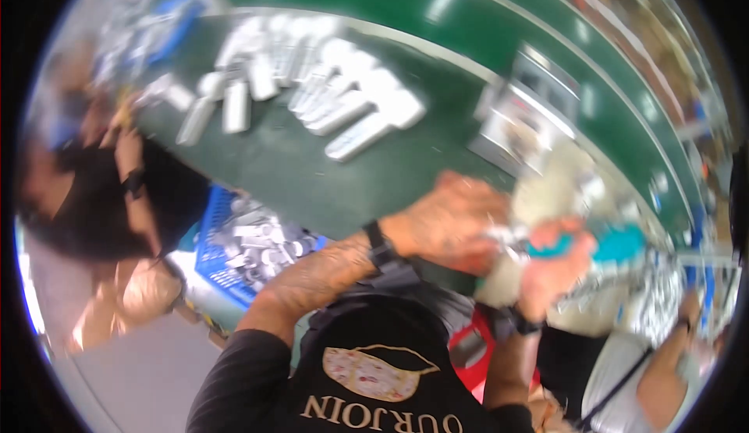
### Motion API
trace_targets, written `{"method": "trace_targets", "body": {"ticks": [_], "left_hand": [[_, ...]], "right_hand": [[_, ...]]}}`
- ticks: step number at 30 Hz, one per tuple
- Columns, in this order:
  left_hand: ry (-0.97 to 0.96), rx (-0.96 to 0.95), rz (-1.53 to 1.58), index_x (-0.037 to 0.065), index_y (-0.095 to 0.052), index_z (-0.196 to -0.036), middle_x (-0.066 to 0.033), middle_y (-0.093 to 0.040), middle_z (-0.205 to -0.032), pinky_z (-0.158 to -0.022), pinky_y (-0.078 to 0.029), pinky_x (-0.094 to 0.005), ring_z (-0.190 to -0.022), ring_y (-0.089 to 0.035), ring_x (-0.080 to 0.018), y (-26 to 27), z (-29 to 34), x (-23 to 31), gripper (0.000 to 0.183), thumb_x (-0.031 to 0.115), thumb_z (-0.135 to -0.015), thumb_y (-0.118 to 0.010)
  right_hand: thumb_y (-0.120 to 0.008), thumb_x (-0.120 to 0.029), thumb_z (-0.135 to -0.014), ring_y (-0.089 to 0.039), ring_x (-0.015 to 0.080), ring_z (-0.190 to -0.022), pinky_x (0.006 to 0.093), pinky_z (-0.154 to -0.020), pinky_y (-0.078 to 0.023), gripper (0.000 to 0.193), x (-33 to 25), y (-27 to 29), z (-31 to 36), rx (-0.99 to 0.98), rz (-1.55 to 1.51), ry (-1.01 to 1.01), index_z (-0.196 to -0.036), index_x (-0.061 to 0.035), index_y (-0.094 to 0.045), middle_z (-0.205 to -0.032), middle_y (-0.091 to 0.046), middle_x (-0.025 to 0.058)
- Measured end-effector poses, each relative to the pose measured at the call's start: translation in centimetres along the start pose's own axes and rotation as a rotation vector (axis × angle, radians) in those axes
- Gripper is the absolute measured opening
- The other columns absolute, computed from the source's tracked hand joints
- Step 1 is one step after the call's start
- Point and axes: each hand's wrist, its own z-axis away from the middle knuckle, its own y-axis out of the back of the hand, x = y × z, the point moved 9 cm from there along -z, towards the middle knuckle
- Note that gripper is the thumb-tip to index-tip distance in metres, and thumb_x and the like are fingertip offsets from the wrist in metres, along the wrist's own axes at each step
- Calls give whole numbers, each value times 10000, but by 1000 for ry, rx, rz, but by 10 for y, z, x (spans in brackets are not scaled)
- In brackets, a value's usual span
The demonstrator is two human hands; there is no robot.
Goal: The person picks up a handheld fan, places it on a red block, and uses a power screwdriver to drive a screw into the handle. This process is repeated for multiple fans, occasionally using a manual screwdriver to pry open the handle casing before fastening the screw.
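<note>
My left hand (449, 222) is closed, with bent fingers around a small whitish part (509, 234), too blurred to name. Against that part, from the right, comes my right hand (555, 265), wrapped around a teal-coloured tool (620, 246) whose kind the blur hides. Both hands meet above the near right edge of the green tabletop (304, 179). Beyond them on the table lie several white plastic handheld pieces (359, 133) with rounded heads, set out in slanting rows.
A blue basket (214, 265) with loose white and grey parts stands below the table edge, left of my arm. At the right are an open box (519, 133), beige material and clear bags (659, 300). A co-worker (117, 191) sits at the left; another person's arm (671, 370) shows at right.
</note>
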Motion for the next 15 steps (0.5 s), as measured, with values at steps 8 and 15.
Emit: {"method": "trace_targets", "body": {"ticks": [8,15], "left_hand": [[668,576,287,33,-672,-1109,-123,-698,-1059,-901,-513,-377,-1008,-658,-256,112,97,-57,260,105,-862,-706],[708,1429,401,2,-570,-1264,-71,-635,-1157,-893,-487,-276,-1044,-607,-138,295,248,-158,333,185,-991,-621]], "right_hand": [[-467,-641,-975,-391,107,-513,253,-497,-316,568,-88,-20,39,21,-45,376,-979,-75,-519,-622,-426,-2],[-500,-636,-962,-401,118,-524,257,-506,-330,590,-55,8,48,6,130,280,-1002,-48,-516,-624,-419,11]]}}
